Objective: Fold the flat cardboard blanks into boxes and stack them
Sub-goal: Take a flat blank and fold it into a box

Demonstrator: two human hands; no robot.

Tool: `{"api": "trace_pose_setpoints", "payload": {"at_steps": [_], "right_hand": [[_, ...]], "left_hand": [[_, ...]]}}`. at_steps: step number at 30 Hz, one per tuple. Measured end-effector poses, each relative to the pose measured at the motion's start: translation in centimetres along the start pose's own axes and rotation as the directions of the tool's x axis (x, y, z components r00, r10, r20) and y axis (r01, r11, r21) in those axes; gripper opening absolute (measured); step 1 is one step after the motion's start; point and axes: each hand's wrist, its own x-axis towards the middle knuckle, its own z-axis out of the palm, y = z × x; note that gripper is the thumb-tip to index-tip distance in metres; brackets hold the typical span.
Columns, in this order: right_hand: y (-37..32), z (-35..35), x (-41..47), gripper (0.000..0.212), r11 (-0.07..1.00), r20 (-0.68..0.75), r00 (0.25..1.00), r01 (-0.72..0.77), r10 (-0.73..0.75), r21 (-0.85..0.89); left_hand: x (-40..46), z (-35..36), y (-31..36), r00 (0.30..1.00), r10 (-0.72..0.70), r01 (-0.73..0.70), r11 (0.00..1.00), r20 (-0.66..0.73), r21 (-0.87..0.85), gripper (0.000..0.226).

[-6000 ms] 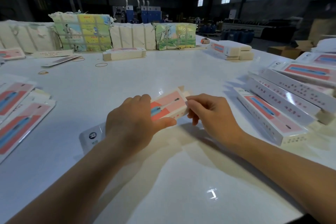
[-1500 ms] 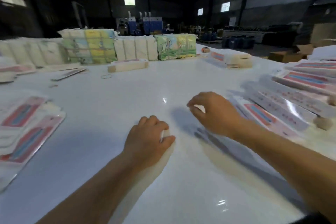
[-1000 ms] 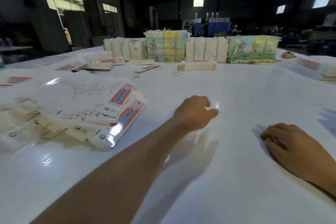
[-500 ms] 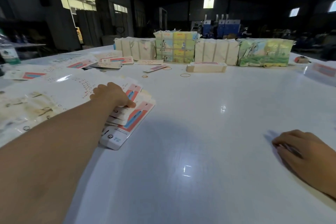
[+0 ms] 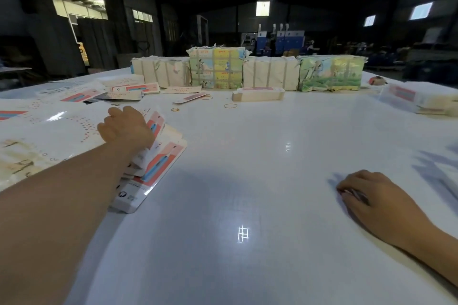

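A fanned pile of flat white cardboard blanks [image 5: 158, 163] with red and blue print lies on the left of the white table [image 5: 247, 181]. My left hand [image 5: 126, 129] reaches onto the top of this pile, its fingers curled over the top blank, whose edge lifts beside them. My right hand [image 5: 369, 195] rests on the table at the right, fingers loosely curled, with nothing clearly held. Folded boxes [image 5: 418, 99] lie at the far right edge.
Wrapped bundles [image 5: 247, 72] stand in a row along the table's far side, with one folded box [image 5: 257, 94] in front. Loose blanks [image 5: 128, 89] and rubber bands [image 5: 230, 106] lie at the back left. A large printed sheet [image 5: 44, 131] covers the left.
My left hand has stayed on the blank pile and curled tighter, and the top blank's edge has lifted. My right hand has kept resting on the table.
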Motion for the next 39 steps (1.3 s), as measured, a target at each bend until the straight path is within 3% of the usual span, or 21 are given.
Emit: {"api": "trace_pose_setpoints", "payload": {"at_steps": [3, 5, 9, 12, 17, 22, 23, 24, 25, 26, 27, 28, 29, 32, 33, 34, 36, 39], "right_hand": [[-0.2, 0.0, 0.1, 0.014, 1.000, 0.008, 1.000, -0.006, 0.006, -0.009], [-0.2, 0.1, 0.1, 0.017, 1.000, 0.006, 1.000, -0.009, 0.009, -0.011], [-0.3, -0.2, 0.2, 0.022, 0.999, 0.009, 0.999, -0.037, 0.037, -0.030], [-0.3, -0.4, 0.3, 0.024, 0.998, 0.034, 0.998, -0.051, 0.052, -0.023], [-0.3, -0.7, 0.4, 0.022, 0.995, 0.027, 0.995, -0.095, 0.094, 0.042], [0.2, -0.4, 1.2, 0.022, 0.976, -0.011, 0.989, -0.142, 0.146, 0.167], [0.3, -0.5, 1.5, 0.020, 0.931, -0.031, 0.975, -0.202, 0.221, 0.303], [0.3, -0.9, 1.8, 0.023, 0.818, -0.025, 0.952, -0.249, 0.305, 0.518], [0.2, -1.4, 2.1, 0.028, 0.598, 0.017, 0.926, -0.258, 0.377, 0.759], [0.1, -1.9, 2.4, 0.031, 0.305, 0.105, 0.902, -0.248, 0.419, 0.920], [0.1, -2.3, 2.5, 0.035, 0.052, 0.186, 0.883, -0.230, 0.430, 0.972], [0.3, -2.5, 2.5, 0.037, -0.081, 0.238, 0.870, -0.226, 0.431, 0.971], [0.4, -2.5, 2.5, 0.037, -0.108, 0.270, 0.864, -0.248, 0.425, 0.963], [0.2, -2.0, 2.1, 0.020, 0.147, 0.218, 0.891, -0.297, 0.397, 0.944], [0.3, -1.9, 2.0, 0.019, 0.189, 0.204, 0.901, -0.292, 0.383, 0.937], [0.2, -1.8, 1.8, 0.022, 0.215, 0.180, 0.911, -0.273, 0.370, 0.938], [-0.1, -1.8, 1.7, 0.033, 0.235, 0.128, 0.928, -0.219, 0.349, 0.947], [-0.3, -1.8, 1.6, 0.020, 0.243, 0.104, 0.937, -0.192, 0.334, 0.951]], "left_hand": [[0.9, -1.4, 0.1, 1.000, 0.026, -0.026, 0.967, -0.002, -0.253, 0.023], [0.7, -2.9, 1.4, 0.991, 0.113, -0.132, 0.919, -0.072, -0.371, 0.018], [-4.3, -4.3, 6.2, 0.917, 0.378, -0.363, 0.660, -0.127, -0.657, 0.020], [-10.7, -3.3, 9.1, 0.803, 0.584, -0.470, 0.495, -0.121, -0.731, 0.028], [-18.2, 0.9, 10.4, 0.575, 0.816, -0.581, 0.356, -0.059, -0.732, 0.030], [-17.8, 3.1, 10.0, 0.501, 0.865, -0.606, 0.326, -0.029, -0.726, 0.033], [-17.5, 3.2, 9.9, 0.493, 0.869, -0.606, 0.314, -0.035, -0.731, 0.033], [-17.4, 3.2, 9.9, 0.485, 0.873, -0.599, 0.301, -0.038, -0.742, 0.033], [-17.3, 3.3, 9.8, 0.481, 0.876, -0.587, 0.286, -0.043, -0.757, 0.034], [-17.2, 3.2, 9.8, 0.483, 0.874, -0.576, 0.273, -0.051, -0.771, 0.035], [-17.1, 3.1, 9.7, 0.487, 0.871, -0.570, 0.268, -0.057, -0.777, 0.037], [-17.1, 2.9, 9.6, 0.490, 0.870, -0.570, 0.269, -0.058, -0.776, 0.040], [-17.1, 2.7, 9.5, 0.487, 0.872, -0.581, 0.278, -0.053, -0.765, 0.043], [-17.2, 2.1, 9.3, 0.467, 0.883, -0.720, 0.345, -0.052, -0.602, 0.044], [-17.4, 1.8, 9.3, 0.466, 0.883, -0.775, 0.376, -0.058, -0.508, 0.043], [-17.6, 1.5, 9.5, 0.454, 0.887, -0.828, 0.383, -0.088, -0.410, 0.046], [-18.7, 1.2, 9.8, 0.383, 0.908, -0.910, 0.339, -0.169, -0.239, 0.072], [-20.9, 0.7, 10.4, 0.412, 0.893, -0.900, 0.367, -0.180, -0.237, 0.105]]}}
